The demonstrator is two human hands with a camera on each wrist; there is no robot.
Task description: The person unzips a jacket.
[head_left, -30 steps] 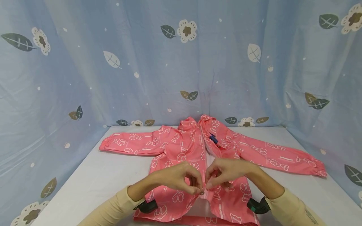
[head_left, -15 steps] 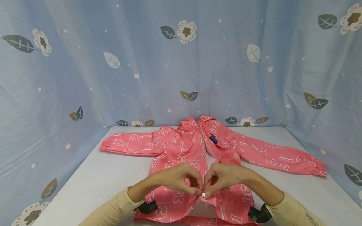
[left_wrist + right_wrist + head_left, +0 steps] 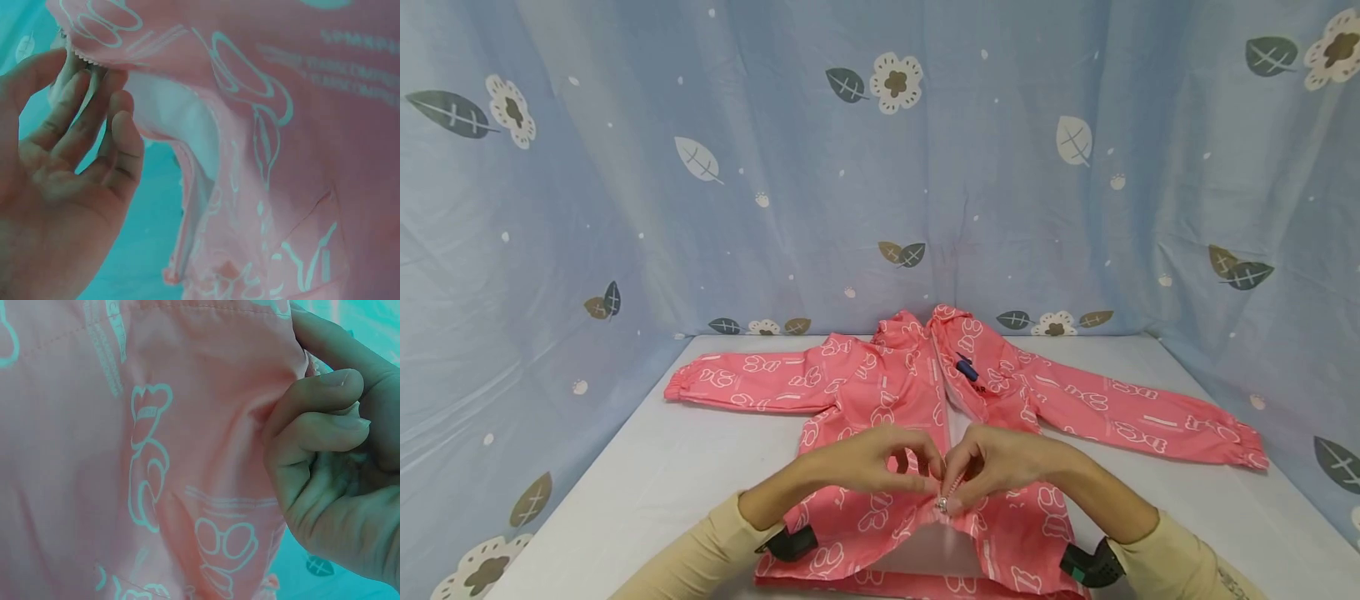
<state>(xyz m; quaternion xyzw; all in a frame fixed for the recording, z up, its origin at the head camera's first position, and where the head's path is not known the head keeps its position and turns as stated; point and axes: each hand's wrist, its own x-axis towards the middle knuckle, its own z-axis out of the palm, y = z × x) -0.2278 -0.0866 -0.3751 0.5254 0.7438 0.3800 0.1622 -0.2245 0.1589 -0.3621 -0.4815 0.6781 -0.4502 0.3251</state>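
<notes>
A pink jacket (image 3: 887, 392) with white cartoon outlines lies front up, its two sleeves spread sideways. Both hands meet low on its front zipper. The left hand (image 3: 887, 458) pinches the left front edge beside the metal zipper slider (image 3: 942, 504); in the left wrist view, zipper teeth (image 3: 84, 57) show at its fingertips. From the other side, the right hand (image 3: 1000, 462) pinches the right front edge close to the slider. Its ring and little fingers curl inward in the right wrist view. Fingertips partly cover the slider. Below it, the two front edges spread apart.
The jacket lies on a white table (image 3: 730, 450). A blue curtain (image 3: 805, 183) with leaves and flowers hangs behind and at both sides. The right sleeve (image 3: 1150, 421) reaches near the table's right side, the left sleeve (image 3: 737, 383) near its left side.
Both hands have lifted slightly, raising the slider and the jacket's lower front. The left fingertips have shifted a little right and up. The gap below the slider looks wider.
</notes>
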